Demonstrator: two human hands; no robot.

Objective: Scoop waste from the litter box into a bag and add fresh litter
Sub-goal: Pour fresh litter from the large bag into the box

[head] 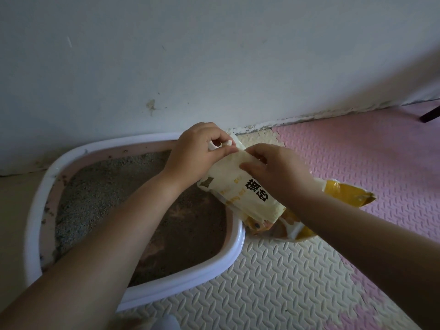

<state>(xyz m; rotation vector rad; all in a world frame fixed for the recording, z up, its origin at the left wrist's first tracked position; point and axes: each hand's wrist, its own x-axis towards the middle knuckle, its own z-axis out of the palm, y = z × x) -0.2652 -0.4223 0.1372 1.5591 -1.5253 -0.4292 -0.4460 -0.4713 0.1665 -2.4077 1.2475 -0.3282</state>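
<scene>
Litter bag (238,189): cream plastic with yellow lower part, black printed characters on the cream face, small yellow print beside them, creased and slumped. It lies tilted, with its top end up toward the wall (166,55) and its yellow bottom end on the floor mats (273,270) to the right. The bag's mid part hangs over the right end of the litter box (190,279). White plastic piece (220,145) sits at the bag's top edge; cannot tell if it is a handle or a clip.

Litter box: white rim, pink inner wall, set against the wall on the left. Inside, grey litter (95,182) at the back and left, with a brown bare-looking patch (190,229) toward the front right. Crumbs on the inner wall.

Left hand (197,151) reaches across the box, back of hand up, fingers curled and pinching the white plastic piece, thumb pressed on the bag top. Right hand (278,170) comes in from the right, back of hand up, fingers curled over the bag's upper part just beside the left hand and gripping it, thumb along the near side. Both forearms bare, extended forward, hands nearly touching.

Mats are cream and pink foam with raised tread pattern. Dark furniture leg (428,115) at far right.
</scene>
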